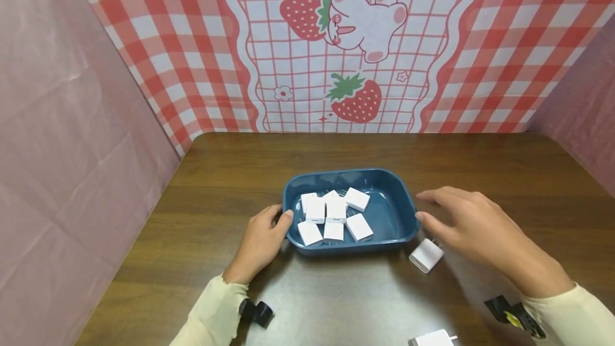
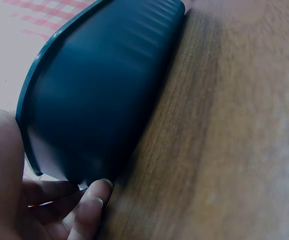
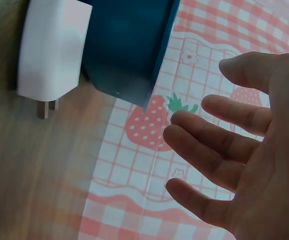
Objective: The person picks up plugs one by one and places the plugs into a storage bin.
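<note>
A dark blue plastic bin [image 1: 389, 218] stands on the wooden table with several white charger plugs [image 1: 357, 227] heaped in its left and middle part. My left hand [image 1: 261, 236] grips its left end, thumb over the rim and fingers against the outer wall, as the left wrist view also shows. Close by the bin's right end is my right hand [image 1: 473, 223], its fingers spread and nothing in them; the right wrist view shows the fingertips apart from the bin [image 3: 127, 55]. Below that hand, outside the bin, lies one white charger plug [image 1: 426, 255], metal prongs pointing away.
Another white charger plug [image 1: 434, 338] lies at the bottom edge of the head view, partly cut off. Behind the table [image 1: 230, 159] hangs a red and white checked cloth [image 1: 202, 47] with strawberries. Pink cloth [image 1: 72, 148] hangs at both sides.
</note>
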Demonstrator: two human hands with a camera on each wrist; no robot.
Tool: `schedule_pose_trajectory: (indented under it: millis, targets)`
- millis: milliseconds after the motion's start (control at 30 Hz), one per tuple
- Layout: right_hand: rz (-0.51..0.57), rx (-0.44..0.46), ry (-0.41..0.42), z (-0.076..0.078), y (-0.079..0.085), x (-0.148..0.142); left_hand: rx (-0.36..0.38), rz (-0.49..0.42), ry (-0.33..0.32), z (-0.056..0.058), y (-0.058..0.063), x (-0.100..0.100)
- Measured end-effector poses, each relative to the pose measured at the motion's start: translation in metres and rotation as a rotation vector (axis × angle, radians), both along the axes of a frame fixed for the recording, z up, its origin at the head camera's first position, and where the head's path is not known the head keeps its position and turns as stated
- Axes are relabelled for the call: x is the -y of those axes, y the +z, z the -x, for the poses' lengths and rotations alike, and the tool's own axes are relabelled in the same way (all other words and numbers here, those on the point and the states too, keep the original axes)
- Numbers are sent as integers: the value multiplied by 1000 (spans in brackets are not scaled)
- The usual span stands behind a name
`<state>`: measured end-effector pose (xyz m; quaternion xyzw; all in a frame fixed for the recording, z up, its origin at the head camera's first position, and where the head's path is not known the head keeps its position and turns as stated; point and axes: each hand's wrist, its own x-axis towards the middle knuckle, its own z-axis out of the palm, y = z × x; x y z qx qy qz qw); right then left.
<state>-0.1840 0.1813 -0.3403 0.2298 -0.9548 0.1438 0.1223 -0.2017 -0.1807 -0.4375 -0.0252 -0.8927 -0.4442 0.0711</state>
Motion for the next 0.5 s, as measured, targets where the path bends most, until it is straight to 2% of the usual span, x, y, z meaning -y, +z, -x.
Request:
schedule_pose_trajectory:
  millis: [233, 500]
  targets:
    - [-3, 116, -81, -7, -3, -11, 14, -7, 4, 0, 2, 0]
    - [11, 124, -110, -12, -14, -24, 26, 0, 13, 0, 2, 0]
